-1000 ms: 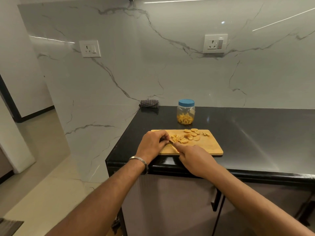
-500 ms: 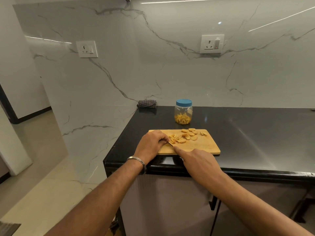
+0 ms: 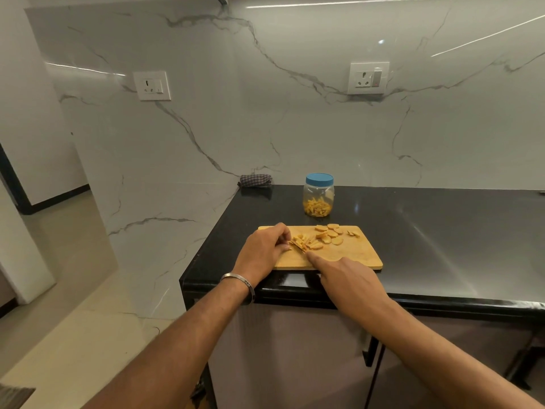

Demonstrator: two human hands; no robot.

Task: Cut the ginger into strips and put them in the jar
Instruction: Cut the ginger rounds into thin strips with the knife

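The left hand (image 3: 264, 249) curls over the ginger (image 3: 303, 242) on the cutting board (image 3: 351, 255), pinning it for slicing, while the right hand (image 3: 345, 278) apparently grips a mostly hidden knife (image 3: 301, 248), forefinger extended to steer it. The lidded jar (image 3: 319, 195) waits behind on the tabletop (image 3: 442, 237).

One wooden cutting board (image 3: 348, 256), one blue-lidded jar (image 3: 318, 194), two wall sockets (image 3: 151, 85), one folded cloth (image 3: 255, 180) and two hands (image 3: 262, 249) at a black kitchen counter (image 3: 442, 231).
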